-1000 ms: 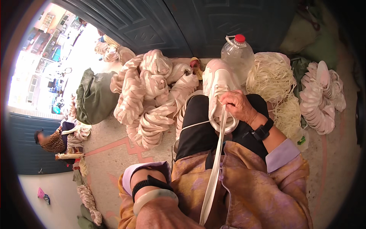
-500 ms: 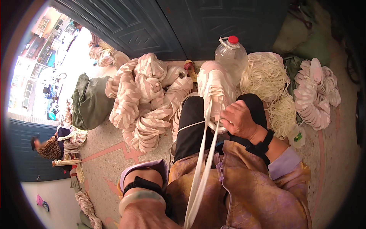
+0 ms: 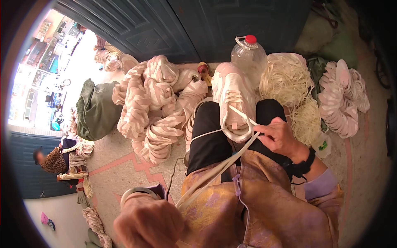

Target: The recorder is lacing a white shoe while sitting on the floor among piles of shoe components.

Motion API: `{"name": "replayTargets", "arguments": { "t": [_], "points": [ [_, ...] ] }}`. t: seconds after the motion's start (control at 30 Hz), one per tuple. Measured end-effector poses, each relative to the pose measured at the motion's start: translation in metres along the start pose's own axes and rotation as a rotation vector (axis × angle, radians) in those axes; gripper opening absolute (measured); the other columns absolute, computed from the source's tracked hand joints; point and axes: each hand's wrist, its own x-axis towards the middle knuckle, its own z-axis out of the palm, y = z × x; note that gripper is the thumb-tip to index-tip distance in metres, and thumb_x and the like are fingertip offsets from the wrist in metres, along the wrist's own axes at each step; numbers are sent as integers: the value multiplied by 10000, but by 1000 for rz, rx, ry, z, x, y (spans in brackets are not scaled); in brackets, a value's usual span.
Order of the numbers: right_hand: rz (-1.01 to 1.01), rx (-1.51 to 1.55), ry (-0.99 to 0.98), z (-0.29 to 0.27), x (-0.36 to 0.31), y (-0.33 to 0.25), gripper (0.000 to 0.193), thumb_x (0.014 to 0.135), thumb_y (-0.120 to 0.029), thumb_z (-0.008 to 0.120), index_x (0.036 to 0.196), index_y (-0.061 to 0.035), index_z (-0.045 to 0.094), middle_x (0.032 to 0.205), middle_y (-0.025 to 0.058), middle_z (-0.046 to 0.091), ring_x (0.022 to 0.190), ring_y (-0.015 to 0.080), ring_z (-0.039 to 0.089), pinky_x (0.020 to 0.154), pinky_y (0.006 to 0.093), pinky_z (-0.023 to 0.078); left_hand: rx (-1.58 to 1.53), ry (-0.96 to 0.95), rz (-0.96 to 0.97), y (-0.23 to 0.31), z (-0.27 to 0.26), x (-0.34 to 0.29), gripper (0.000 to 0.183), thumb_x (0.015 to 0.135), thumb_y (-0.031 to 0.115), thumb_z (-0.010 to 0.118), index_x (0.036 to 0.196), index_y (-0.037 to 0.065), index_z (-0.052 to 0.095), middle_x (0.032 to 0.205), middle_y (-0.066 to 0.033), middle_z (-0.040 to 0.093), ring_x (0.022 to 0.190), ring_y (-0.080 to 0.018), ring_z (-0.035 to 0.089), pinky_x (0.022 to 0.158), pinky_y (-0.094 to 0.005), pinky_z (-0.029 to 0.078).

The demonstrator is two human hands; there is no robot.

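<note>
A white and pinkish sneaker (image 3: 235, 87) stands between my knees, toe pointing away from me. Its pale flat shoelaces (image 3: 221, 167) run back from the tongue in two long strands toward the lower left. My left hand (image 3: 149, 221), closed in a fist and slightly blurred, has the far ends of the strands at it; the exact grip is hidden. Beside the shoe's collar, my right hand (image 3: 279, 138) pinches the laces between thumb and forefinger. A thin pale band (image 3: 204, 138) crosses my left thigh.
Piled shoe parts (image 3: 153, 103) in twisted strings lie left of the shoe. Behind it stands a clear jug (image 3: 249, 58) with a red cap. Bundled pale laces (image 3: 287, 78) and another shoe-part string (image 3: 339, 103) lie right. A green sack (image 3: 95, 109) sits left; another person (image 3: 53, 160) works beyond.
My left hand has risen slightly and moved left, slanting the strands sideways. The right hand has shifted right and down, from the tongue to beside the shoe's collar.
</note>
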Motion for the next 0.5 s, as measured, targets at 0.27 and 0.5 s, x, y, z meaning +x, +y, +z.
{"name": "replayTargets", "arguments": {
  "t": [0.27,0.5],
  "points": [
    [251,-131,42,37,12,11,636,766,-190,671,1321,-46,396,807,116,636,693,297,609,657,396,445,-82,-58,55,-2,3,12,79,776,10,615,717,-37,640,601,-77,524,402,-82,421,376,-247,243],
    [159,-306,-50,42,31,55,712,754,-271,692,1347,-53,363,897,160,630,799,326,624,686,406,483,38,-54,156,-2,6,25,98,791,40,596,721,-17,634,604,-38,488,420,-66,404,397,-231,244]
  ]
}}
